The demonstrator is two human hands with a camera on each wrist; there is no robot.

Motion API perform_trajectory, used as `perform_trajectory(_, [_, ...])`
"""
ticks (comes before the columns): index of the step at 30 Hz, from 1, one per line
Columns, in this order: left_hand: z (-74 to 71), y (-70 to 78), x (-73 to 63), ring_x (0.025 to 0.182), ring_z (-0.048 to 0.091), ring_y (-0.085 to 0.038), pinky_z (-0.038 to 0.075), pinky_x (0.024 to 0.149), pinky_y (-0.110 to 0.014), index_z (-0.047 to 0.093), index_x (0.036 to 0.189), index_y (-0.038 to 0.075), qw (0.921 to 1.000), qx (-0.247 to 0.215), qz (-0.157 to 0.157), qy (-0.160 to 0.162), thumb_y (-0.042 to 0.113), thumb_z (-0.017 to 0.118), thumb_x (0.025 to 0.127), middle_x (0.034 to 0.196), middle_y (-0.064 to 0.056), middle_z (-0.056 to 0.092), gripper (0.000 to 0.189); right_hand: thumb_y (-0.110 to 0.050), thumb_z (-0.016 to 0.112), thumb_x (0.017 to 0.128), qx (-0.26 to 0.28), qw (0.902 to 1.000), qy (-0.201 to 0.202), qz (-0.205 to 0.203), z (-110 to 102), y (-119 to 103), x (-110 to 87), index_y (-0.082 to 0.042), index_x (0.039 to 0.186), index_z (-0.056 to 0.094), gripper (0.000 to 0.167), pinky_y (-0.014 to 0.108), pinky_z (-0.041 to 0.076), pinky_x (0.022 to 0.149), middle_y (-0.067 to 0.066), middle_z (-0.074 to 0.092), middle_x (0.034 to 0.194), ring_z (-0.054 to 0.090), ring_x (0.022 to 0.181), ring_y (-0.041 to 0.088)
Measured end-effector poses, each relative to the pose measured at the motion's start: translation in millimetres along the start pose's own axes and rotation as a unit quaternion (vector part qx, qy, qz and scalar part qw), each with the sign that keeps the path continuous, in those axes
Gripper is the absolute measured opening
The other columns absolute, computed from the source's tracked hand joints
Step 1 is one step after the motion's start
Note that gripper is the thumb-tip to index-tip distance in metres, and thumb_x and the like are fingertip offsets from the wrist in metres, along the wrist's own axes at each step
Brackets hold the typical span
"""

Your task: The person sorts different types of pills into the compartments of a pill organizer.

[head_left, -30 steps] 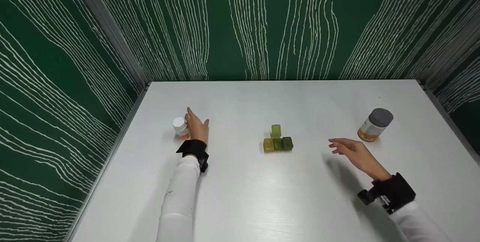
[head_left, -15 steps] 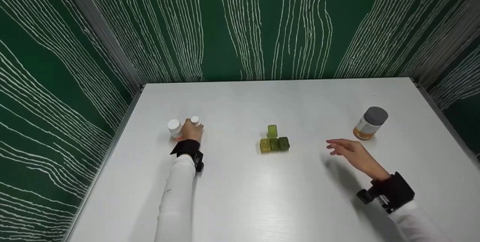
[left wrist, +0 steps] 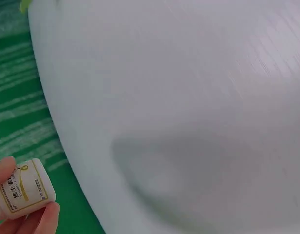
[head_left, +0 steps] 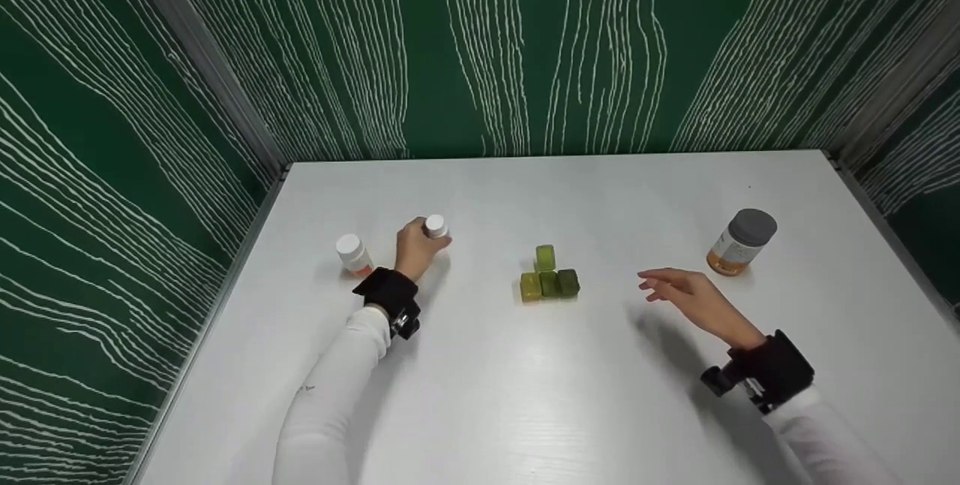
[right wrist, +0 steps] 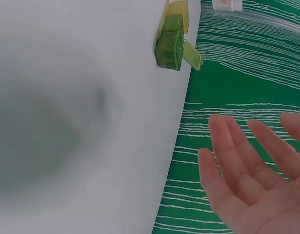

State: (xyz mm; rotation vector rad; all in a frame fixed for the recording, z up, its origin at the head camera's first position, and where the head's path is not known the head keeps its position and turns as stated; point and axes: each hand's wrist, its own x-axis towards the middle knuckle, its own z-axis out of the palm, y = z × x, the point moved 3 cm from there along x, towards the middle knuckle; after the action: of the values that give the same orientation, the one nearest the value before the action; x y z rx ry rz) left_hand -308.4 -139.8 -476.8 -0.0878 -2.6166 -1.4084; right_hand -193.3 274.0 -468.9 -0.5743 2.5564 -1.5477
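Note:
My left hand [head_left: 415, 251] grips a small white bottle [head_left: 436, 226] with a white cap, held up over the table left of centre. In the left wrist view, fingers and thumb are around that bottle, and its yellow-bordered label [left wrist: 25, 187] with dark print faces the camera. A second white bottle [head_left: 353, 254], with an orange-red band low on its side, stands just left of my left wrist. On the right, my right hand [head_left: 701, 301] hovers above the table with nothing in it; the right wrist view has its fingers [right wrist: 237, 161] loosely extended.
Several translucent green and yellow cubes [head_left: 550, 284] sit grouped mid-table between the hands. A larger jar [head_left: 741, 242] with a grey lid and orange-brown base stands beyond the right hand. Green walls [head_left: 480, 57] with white streaks border the white table [head_left: 525, 395].
My left hand went from open beside the standing bottle to gripping the other white bottle, then carried it to the right and farther away. The right hand has shifted slightly left.

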Motion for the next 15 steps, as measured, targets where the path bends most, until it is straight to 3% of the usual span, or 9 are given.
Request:
perform_trajectory(2, [9.3, 25.4, -13.7, 0.111, 0.069, -0.045, 0.055, 0.099, -0.048, 0.068, 0.108, -0.017, 0.9993, -0.001, 0.016, -0.035, -0.003, 0.078, 0.087, 0.11, -0.032, 0.073, 0.028, 0.005, 0.05, 0.108, 0.0, 1.0, -0.006, -0.008, 4, -3, 3.4, 0.025, 0.134, 0.055, 0.033, 0.014, 0.053, 0.088, 0.041, 0.066, 0.122, 0.066, 0.098, -0.005])
perform_trajectory(5, [28.1, 48.9, -33.0, 0.109, 0.069, -0.041, 0.056, 0.098, -0.045, 0.068, 0.11, -0.016, 0.995, -0.003, 0.037, -0.093, -0.003, 0.078, 0.089, 0.111, -0.029, 0.073, 0.027, 0.004, 0.051, 0.108, -0.006, 0.9996, -0.019, -0.02, 11, -8, 9.6, 0.025, 0.133, 0.056, 0.033, 0.015, 0.052, 0.089, 0.04, 0.066, 0.122, 0.067, 0.099, -0.003])
perform_trajectory(9, [54.2, 66.5, -58.1, 0.105, 0.07, -0.042, 0.058, 0.095, -0.043, 0.068, 0.108, -0.017, 0.9849, -0.025, 0.067, -0.157, -0.005, 0.079, 0.086, 0.109, -0.03, 0.073, 0.027, 0.002, 0.052, 0.109, -0.011, 0.999, -0.043, -0.012, 25, -16, 18.3, 0.023, 0.134, 0.057, 0.033, 0.017, 0.052, 0.09, 0.037, 0.067, 0.123, 0.069, 0.101, 0.006])
perform_trajectory(15, [86.3, 80.1, -88.7, 0.1, 0.072, -0.036, 0.057, 0.09, -0.032, 0.071, 0.102, -0.013, 0.9705, -0.011, 0.109, -0.215, -0.003, 0.083, 0.081, 0.104, -0.025, 0.075, 0.026, -0.001, 0.057, 0.107, -0.042, 0.997, -0.065, -0.012, 53, -28, 28.1, 0.02, 0.13, 0.061, 0.031, 0.027, 0.056, 0.09, 0.034, 0.07, 0.122, 0.073, 0.104, 0.036])
